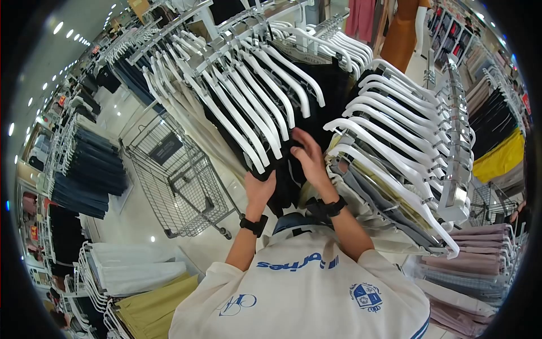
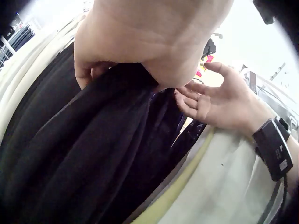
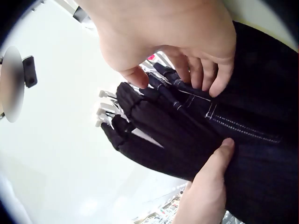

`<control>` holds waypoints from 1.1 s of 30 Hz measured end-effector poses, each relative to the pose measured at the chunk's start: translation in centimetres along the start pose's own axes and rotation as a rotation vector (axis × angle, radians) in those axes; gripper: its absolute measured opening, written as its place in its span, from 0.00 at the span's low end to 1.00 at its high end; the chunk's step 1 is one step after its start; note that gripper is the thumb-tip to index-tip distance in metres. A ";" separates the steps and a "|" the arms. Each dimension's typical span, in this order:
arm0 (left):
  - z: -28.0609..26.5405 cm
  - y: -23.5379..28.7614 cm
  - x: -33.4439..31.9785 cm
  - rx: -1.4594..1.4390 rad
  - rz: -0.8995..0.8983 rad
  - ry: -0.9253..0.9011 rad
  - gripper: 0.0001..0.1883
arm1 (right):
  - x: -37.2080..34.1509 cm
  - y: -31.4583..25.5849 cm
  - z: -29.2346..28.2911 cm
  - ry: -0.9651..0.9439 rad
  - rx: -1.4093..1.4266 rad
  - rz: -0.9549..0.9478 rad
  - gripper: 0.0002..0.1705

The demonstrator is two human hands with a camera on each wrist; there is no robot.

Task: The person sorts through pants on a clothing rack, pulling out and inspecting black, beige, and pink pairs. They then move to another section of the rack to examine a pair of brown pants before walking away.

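Black trousers hang from white hangers in front of the person. The left hand grips a fold of them below the hanger ends. Its thumb lies along the near side in the right wrist view, and its fingers go behind the cloth in the left wrist view. Beside it, the right hand is at the neighbouring dark garments, fingers loosely bent and spread from the thumb. White-stitched dark trousers lie under its fingertips in the right wrist view.
To the right, grey and pale trousers hang on more white hangers along a metal rail. A wire shopping cart stands on the left. Racks of jeans and folded-over olive trousers surround the person.
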State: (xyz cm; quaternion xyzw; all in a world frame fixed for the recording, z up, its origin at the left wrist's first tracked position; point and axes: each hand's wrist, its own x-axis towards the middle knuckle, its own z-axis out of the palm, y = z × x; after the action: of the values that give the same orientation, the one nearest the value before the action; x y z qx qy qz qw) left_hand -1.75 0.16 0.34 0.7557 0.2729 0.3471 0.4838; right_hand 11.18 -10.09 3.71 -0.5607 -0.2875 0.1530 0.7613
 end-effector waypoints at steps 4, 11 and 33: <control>0.7 -0.7 0.7 0.051 0.122 -0.005 0.15 | -0.6 0.0 1.0 -0.154 0.104 0.049 0.35; 2.6 -1.0 1.6 -0.001 0.115 0.075 0.13 | -0.3 0.5 0.9 -0.201 0.142 0.071 0.33; 3.3 -3.6 1.3 0.063 0.107 0.134 0.12 | 2.7 0.2 -1.5 0.060 -0.138 -0.223 0.28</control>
State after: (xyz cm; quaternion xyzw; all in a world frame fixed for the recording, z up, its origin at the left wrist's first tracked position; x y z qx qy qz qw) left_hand 1.35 0.71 -3.60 0.7591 0.2744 0.4135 0.4213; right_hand 14.23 -9.69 3.93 -0.5808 -0.3351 0.0303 0.7413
